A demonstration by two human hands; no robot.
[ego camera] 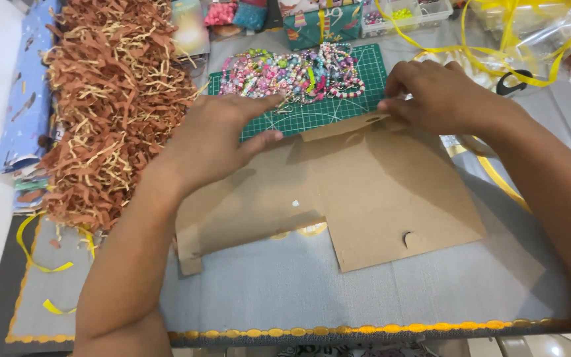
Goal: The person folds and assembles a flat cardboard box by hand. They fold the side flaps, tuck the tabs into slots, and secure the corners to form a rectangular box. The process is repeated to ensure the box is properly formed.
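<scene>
Pressing my flat, spread left hand (223, 142) on the flat brown cardboard box blank (338, 198), my right hand (431, 96) pinches its far flap

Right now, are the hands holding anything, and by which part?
Both hold the flat brown cardboard box blank: the right hand pinches its far top edge, and the left hand presses flat on its upper left part.
</scene>
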